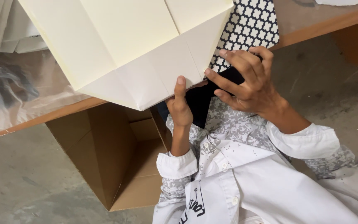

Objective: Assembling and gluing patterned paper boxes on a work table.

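Evidently steadying it at the table's (pixel 311 29) edge, the left hand (pixel 180 108) pinched the cream paper bag's (pixel 133 45) bottom fold; the right hand (pixel 249 83) gripped a black cloth (pixel 201 103).

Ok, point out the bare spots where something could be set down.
Free: the bare tabletop right of the patterned sheet, and inside the open cardboard box. Crowded: the table edge, where both hands, left hand and right hand, work the cream paper bag.
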